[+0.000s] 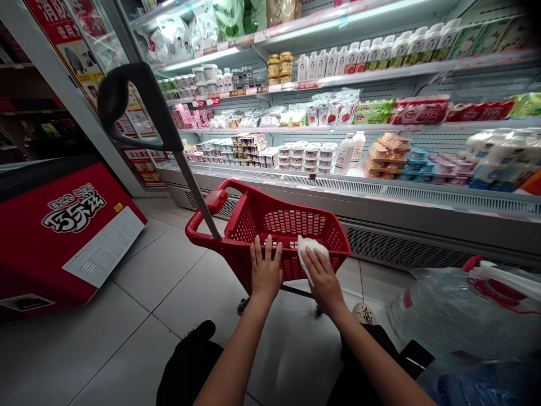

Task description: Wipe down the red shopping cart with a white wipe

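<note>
Centrally, low in the frame, the right hand point(322, 274) presses a white cloth point(310, 248) against the near wall of a red shopping basket point(287, 223); the palm lies flat on the cloth with fingers stretched over it, pressing rather than clenched, and the cloth's upper edge shows above the fingertips at the basket rim. Just to its left, the left hand point(265, 269) rests open on the same near wall, fingers spread and pointing up, holding nothing. Both forearms run in from the bottom edge. The basket stands on the pale tiled floor point(169, 282), centre of frame, on small wheels visible beneath it; its interior, as far as seen, shows only mesh walls. A grey pull handle point(143, 107) with a black grip rises from the basket's left rim toward the upper left. Behind the basket, across the upper right, an open chiller cabinet point(380, 192) carries shelves of cartons, cups and bottles. Left of frame: a red chest freezer point(71, 231) with white lettering. Lower right: a clear plastic bag point(456, 316) with red handles, contents not discernible. Dark clothing of the person shows at bottom centre.
</note>
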`<act>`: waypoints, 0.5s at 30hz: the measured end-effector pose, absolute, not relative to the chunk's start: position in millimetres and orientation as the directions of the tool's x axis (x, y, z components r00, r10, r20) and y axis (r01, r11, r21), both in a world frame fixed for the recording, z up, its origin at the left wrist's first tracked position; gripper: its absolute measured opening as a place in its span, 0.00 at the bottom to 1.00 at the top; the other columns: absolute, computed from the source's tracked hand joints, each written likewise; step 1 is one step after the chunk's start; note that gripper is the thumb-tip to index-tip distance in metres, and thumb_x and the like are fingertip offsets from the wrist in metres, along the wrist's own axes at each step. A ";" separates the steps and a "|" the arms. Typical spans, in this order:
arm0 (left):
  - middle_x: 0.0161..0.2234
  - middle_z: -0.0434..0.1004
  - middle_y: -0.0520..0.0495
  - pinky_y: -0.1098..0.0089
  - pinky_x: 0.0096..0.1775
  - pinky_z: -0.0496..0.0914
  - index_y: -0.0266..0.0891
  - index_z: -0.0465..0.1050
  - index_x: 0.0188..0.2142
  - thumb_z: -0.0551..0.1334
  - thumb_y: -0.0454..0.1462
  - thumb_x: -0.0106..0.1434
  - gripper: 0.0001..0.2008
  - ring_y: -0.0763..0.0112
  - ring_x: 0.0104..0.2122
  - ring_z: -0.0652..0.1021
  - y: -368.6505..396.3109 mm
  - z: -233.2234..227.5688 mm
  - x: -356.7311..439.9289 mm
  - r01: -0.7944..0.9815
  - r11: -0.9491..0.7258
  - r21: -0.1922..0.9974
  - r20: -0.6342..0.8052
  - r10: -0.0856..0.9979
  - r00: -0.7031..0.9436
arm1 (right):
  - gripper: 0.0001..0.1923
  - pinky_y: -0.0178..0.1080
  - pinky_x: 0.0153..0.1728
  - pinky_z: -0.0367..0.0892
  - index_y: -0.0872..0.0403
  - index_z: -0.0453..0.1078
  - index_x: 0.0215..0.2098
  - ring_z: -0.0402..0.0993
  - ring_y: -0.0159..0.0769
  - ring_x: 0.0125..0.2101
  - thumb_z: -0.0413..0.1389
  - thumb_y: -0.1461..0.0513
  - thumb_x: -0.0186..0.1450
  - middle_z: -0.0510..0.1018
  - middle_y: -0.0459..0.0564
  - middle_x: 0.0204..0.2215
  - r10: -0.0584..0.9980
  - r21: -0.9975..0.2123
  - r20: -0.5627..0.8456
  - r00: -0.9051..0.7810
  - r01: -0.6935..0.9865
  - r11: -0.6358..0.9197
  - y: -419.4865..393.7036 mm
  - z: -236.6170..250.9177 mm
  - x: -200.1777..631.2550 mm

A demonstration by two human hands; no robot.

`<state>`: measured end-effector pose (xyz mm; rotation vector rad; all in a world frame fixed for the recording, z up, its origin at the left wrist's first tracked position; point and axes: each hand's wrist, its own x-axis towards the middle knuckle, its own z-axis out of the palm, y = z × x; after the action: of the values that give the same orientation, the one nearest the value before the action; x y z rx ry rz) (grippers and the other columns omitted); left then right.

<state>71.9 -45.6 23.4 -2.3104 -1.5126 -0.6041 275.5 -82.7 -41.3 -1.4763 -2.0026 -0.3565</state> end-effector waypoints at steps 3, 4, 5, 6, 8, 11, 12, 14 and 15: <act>0.75 0.45 0.42 0.36 0.69 0.47 0.48 0.60 0.70 0.66 0.30 0.58 0.41 0.38 0.73 0.38 -39.0 14.7 69.1 0.906 -0.418 -0.058 0.523 0.761 0.384 | 0.40 0.59 0.69 0.55 0.50 0.41 0.77 0.49 0.51 0.72 0.44 0.71 0.69 0.58 0.52 0.72 0.751 -0.116 0.619 -0.229 0.919 0.376 -75.9 -36.4 264.9; 0.75 0.44 0.43 0.36 0.69 0.47 0.48 0.59 0.71 0.65 0.30 0.58 0.42 0.39 0.73 0.37 -36.7 13.0 66.3 0.899 -0.431 -0.071 0.521 0.753 0.402 | 0.40 0.59 0.69 0.54 0.50 0.43 0.77 0.50 0.50 0.71 0.44 0.71 0.69 0.60 0.52 0.71 0.749 -0.112 0.620 -0.232 0.919 0.378 -73.2 -35.3 268.6; 0.76 0.43 0.44 0.36 0.69 0.48 0.49 0.59 0.71 0.65 0.29 0.58 0.42 0.40 0.73 0.37 -34.6 11.9 63.2 0.893 -0.442 -0.081 0.516 0.748 0.417 | 0.39 0.59 0.69 0.54 0.50 0.44 0.76 0.52 0.50 0.70 0.44 0.71 0.69 0.62 0.53 0.70 0.749 -0.111 0.622 -0.230 0.921 0.374 -70.6 -34.6 275.3; 0.76 0.41 0.44 0.36 0.69 0.48 0.49 0.58 0.71 0.65 0.29 0.57 0.43 0.41 0.73 0.37 -32.6 11.3 60.0 0.889 -0.450 -0.086 0.510 0.747 0.427 | 0.38 0.59 0.69 0.53 0.50 0.46 0.76 0.55 0.50 0.69 0.45 0.70 0.69 0.64 0.53 0.69 0.750 -0.112 0.623 -0.221 0.924 0.366 -68.2 -34.3 284.3; 0.76 0.38 0.45 0.37 0.70 0.47 0.50 0.58 0.71 0.65 0.28 0.56 0.44 0.41 0.73 0.37 -29.3 11.8 54.0 0.887 -0.455 -0.084 0.497 0.752 0.433 | 0.35 0.59 0.69 0.54 0.51 0.49 0.75 0.59 0.51 0.66 0.46 0.68 0.70 0.68 0.55 0.66 0.760 -0.124 0.621 -0.189 0.935 0.333 -64.7 -34.8 305.2; 0.76 0.36 0.46 0.37 0.70 0.46 0.50 0.57 0.72 0.66 0.29 0.55 0.46 0.40 0.73 0.38 -24.1 16.7 43.3 0.886 -0.458 -0.075 0.479 0.762 0.435 | 0.33 0.58 0.67 0.57 0.51 0.52 0.74 0.64 0.51 0.63 0.47 0.64 0.72 0.72 0.55 0.62 0.780 -0.141 0.608 -0.146 0.947 0.287 -65.0 -38.7 331.5; 0.76 0.36 0.47 0.38 0.70 0.45 0.51 0.57 0.72 0.66 0.29 0.55 0.46 0.41 0.73 0.38 -22.0 19.5 38.8 0.884 -0.462 -0.074 0.472 0.764 0.439 | 0.32 0.58 0.67 0.58 0.50 0.52 0.75 0.64 0.51 0.62 0.47 0.63 0.73 0.72 0.55 0.62 0.786 -0.145 0.603 -0.139 0.949 0.280 -66.7 -40.7 336.3; 0.76 0.36 0.48 0.40 0.70 0.45 0.52 0.57 0.72 0.65 0.29 0.55 0.46 0.43 0.74 0.40 -17.7 26.4 29.5 0.882 -0.466 -0.069 0.459 0.770 0.443 | 0.32 0.59 0.67 0.58 0.50 0.50 0.75 0.64 0.51 0.63 0.46 0.63 0.73 0.72 0.55 0.63 0.789 -0.156 0.602 -0.128 0.949 0.273 -72.0 -45.5 338.3; 0.76 0.37 0.49 0.41 0.71 0.44 0.51 0.56 0.72 0.65 0.29 0.55 0.46 0.44 0.74 0.41 -16.0 29.9 25.9 0.885 -0.461 -0.062 0.452 0.778 0.437 | 0.33 0.59 0.67 0.58 0.50 0.49 0.75 0.63 0.52 0.64 0.46 0.63 0.73 0.71 0.55 0.63 0.787 -0.164 0.606 -0.120 0.948 0.271 -75.3 -47.9 335.3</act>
<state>25.9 -16.0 29.9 -2.4030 -1.4337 -0.5285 335.3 -75.3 -47.9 -1.5592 -1.9503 -0.3509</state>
